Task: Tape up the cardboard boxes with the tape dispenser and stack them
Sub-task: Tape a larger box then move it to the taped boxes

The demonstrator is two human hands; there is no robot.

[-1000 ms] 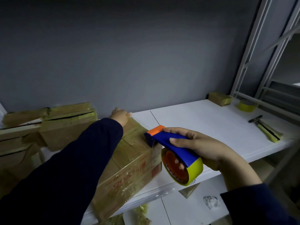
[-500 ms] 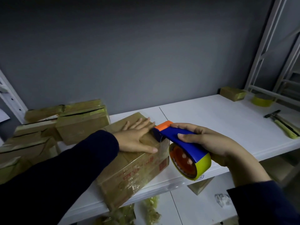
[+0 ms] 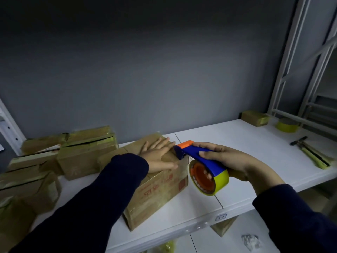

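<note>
Blue tape dispenser is gripped in the right hand, its orange nose touching the cardboard box top edge, just beside the left hand pressed flat there

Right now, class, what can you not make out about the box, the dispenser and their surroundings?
Head view throughout.
Top seam of the cardboard box: covered by the left hand and sleeve.
Blade of the tape dispenser: faces away against the box; tape contact unclear.
Box side's red print: blurred, unreadable.
The pile of boxes at left: dim, cut by the frame edge.
</note>
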